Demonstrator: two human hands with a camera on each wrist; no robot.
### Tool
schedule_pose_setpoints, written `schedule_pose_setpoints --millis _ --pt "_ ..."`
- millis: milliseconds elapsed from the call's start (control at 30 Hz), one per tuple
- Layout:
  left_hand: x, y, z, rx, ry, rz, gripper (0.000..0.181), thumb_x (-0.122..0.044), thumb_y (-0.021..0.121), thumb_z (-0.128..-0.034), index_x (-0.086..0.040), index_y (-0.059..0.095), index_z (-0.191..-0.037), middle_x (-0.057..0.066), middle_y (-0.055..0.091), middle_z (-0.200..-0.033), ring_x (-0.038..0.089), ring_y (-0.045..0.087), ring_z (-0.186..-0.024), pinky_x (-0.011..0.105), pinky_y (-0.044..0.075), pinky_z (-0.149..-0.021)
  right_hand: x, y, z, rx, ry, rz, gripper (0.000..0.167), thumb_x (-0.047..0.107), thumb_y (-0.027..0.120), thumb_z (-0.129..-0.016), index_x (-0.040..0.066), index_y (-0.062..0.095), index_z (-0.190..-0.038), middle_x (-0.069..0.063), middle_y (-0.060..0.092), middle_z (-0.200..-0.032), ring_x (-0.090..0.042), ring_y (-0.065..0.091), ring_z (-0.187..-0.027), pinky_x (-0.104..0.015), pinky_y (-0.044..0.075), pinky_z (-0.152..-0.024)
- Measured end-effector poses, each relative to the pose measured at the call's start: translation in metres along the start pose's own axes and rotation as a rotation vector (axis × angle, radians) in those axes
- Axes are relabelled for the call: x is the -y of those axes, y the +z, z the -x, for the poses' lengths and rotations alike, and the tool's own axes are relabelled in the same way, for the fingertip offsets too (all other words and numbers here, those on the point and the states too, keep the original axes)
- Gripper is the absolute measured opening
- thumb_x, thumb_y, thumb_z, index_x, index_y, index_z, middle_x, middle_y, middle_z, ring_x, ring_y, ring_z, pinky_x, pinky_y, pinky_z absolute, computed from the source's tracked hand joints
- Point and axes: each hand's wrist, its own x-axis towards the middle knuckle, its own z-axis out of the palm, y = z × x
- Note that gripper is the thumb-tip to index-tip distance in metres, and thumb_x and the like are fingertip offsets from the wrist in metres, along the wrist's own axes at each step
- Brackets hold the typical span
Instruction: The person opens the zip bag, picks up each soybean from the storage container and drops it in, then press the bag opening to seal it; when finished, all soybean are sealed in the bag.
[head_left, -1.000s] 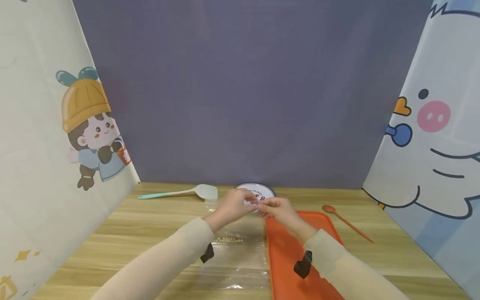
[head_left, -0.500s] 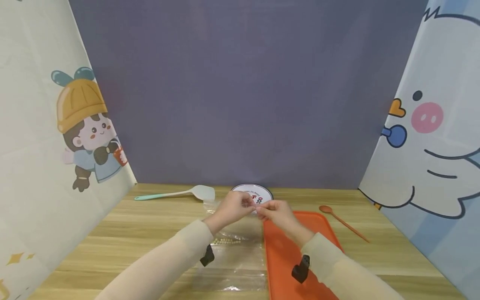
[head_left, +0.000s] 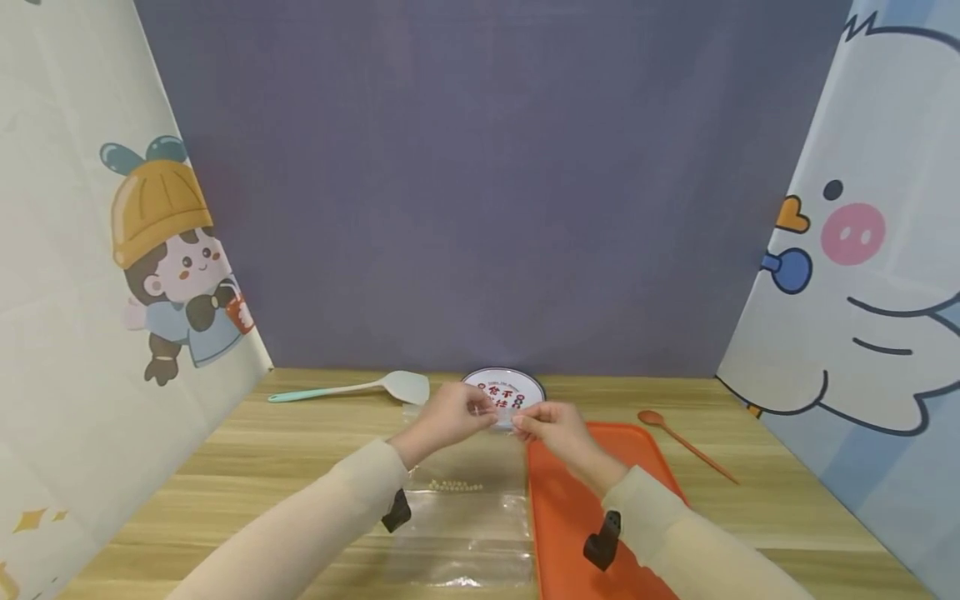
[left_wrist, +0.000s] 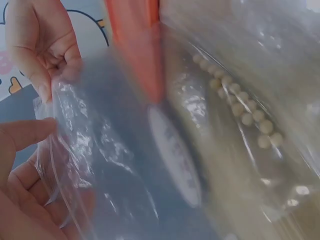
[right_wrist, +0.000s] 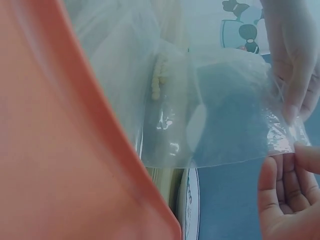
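A large clear plastic bag (head_left: 476, 533) lies over the wood-grain table, its far edge lifted between the two hands. Inside it sits a string of cream-coloured beads (left_wrist: 237, 102). My left hand (head_left: 448, 418) pinches the bag's top edge between thumb and fingers. A short gap to its right, my right hand (head_left: 557, 432) pinches the same edge at the bag's corner. From the right wrist, the lifted film (right_wrist: 225, 115) looks stretched between both hands, with the beads hanging back from the edge.
Right of the bag is an orange tray (head_left: 600, 533), partly under the right forearm. A white plate with red lettering (head_left: 504, 385) is behind the hands. A spatula with a mint handle (head_left: 405, 385) lies back left; a reddish-brown spoon (head_left: 690, 443) lies at right.
My left hand has moved a little left, away from the right hand, so a gap now separates their fingertips. More of the plate shows between them. The head view has shifted slightly.
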Motion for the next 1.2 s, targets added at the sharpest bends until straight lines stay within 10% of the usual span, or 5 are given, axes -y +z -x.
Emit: schedule_pose_setpoints --millis 567,1200 --pt "0.023 -0.019 0.015 -0.010 -0.092 -0.021 0.006 -0.021 0.074 -0.0837 -0.015 0.072 -0.084 -0.001 0.073 -0.086 0.014 0.066 -0.081 0.035 0.057 -0.082 -0.002 -0.001 -0.002 -0.034 0.016 -0.036 0.015 0.001 0.067 -0.087 -0.013 0.067 -0.092 -0.011 0.071 -0.074 -0.012 0.061 -0.062 -0.040 0.061 -0.070" --pt "0.055 -0.045 0.035 -0.032 -0.160 -0.008 0.006 -0.017 0.073 -0.0851 -0.012 0.072 -0.082 -0.004 0.067 -0.078 0.008 0.058 -0.075 0.028 0.054 -0.071 -0.010 -0.008 -0.005 -0.069 0.032 -0.002 0.015 0.002 0.067 -0.087 -0.012 0.068 -0.092 -0.007 0.071 -0.071 -0.011 0.062 -0.061 -0.037 0.060 -0.069"
